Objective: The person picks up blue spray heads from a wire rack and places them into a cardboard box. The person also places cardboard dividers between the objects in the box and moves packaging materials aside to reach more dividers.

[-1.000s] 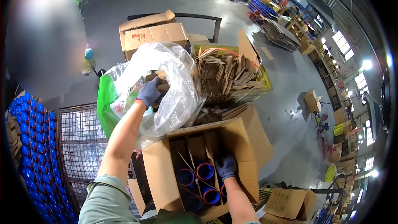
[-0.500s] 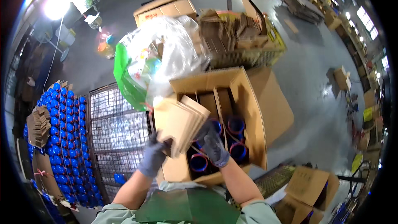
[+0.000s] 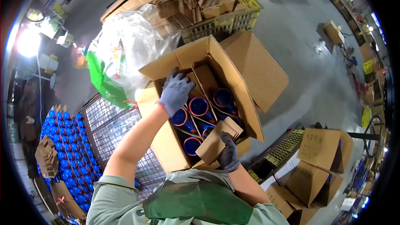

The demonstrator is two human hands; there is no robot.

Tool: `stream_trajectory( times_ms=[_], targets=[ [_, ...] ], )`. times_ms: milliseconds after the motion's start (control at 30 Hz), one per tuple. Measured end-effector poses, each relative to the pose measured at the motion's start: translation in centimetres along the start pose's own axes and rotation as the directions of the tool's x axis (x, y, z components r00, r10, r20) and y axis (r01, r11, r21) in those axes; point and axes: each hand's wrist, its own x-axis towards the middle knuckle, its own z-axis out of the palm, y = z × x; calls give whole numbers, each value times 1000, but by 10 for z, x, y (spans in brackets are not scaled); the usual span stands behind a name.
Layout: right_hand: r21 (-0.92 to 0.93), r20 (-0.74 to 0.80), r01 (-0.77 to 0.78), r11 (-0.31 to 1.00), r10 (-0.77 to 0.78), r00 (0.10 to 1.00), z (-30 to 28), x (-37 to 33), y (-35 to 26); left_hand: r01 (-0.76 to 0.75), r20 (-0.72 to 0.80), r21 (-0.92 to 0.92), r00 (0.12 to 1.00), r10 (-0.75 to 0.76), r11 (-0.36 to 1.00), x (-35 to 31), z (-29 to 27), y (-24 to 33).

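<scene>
An open cardboard carton (image 3: pixel 156 127) stands in front of me, with thin dividers inside. Several dark blue cup-shaped items (image 3: pixel 198 107) with red rims sit in its compartments. My left hand (image 3: pixel 177 91), in a grey glove, reaches into the carton's far left part. Its bent fingers and thumb close around a piece of cardboard (image 3: pixel 194 80), mostly hidden below them. At the near right side my gloved right hand (image 3: pixel 229 154) grips a small stack of folded cardboard pieces (image 3: pixel 214 140) above the near cups.
Beyond the carton are a yellowish crate (image 3: pixel 225 26) full of cardboard pieces and a clear plastic bag (image 3: pixel 129 37). Blue round items (image 3: pixel 68 150) are stacked at left beside a wire mesh panel (image 3: pixel 110 116). More open cartons (image 3: pixel 318 154) stand at the near right.
My left hand has left the cardboard stack and moved forward into the carton's far left part. The stack, now in my right hand alone, has moved right and nearer. The whole view has shifted.
</scene>
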Motion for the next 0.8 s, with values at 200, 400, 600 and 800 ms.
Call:
stream_trajectory(
  times_ms=[200, 400, 600, 800],
  targets=[
    [177, 1, 47, 983, -48, 999, 20, 1, -5, 155, 419, -184, 906, -65, 971, 9, 95, -24],
    [-119, -90, 301, 946, -312, 946, 65, 16, -17, 219, 518, -642, 831, 204, 735, 1, -7, 27],
    [-473, 188, 506, 721, -478, 858, 69, -17, -56, -83, 277, -97, 955, 107, 992, 117, 34, 25],
    [-852, 481, 373, -366, -271, 834, 62, -29, -85, -80, 231, -328, 959, 162, 941, 84, 103, 31]
  ],
)
